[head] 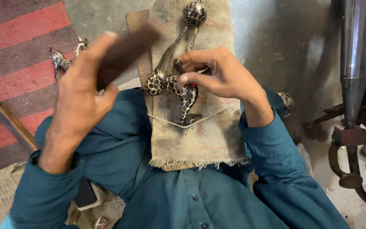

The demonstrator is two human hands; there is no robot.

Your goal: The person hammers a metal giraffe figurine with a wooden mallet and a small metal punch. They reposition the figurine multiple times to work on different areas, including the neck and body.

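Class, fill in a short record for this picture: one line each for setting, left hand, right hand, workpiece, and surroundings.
Setting: a person in a teal shirt works over a frayed cloth-covered board
Left hand: raised, gripping a dark block, blurred
Right hand: fingers pressing on the figurine
Workpiece: spotted metal animal figurine lying on the cloth
Surroundings: striped red mat, similar figurine on it, metal machine parts at right

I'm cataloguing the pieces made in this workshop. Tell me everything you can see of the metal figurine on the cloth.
The metal figurine is a shiny, slender animal shape, silvery with a dark net-like pattern over body and legs. A long thin neck runs up to a patterned ball at the top. It lies flat on a worn beige cloth over the person's lap. The right hand presses on it with its fingertips; the left hand, blurred, holds a dark block above it.
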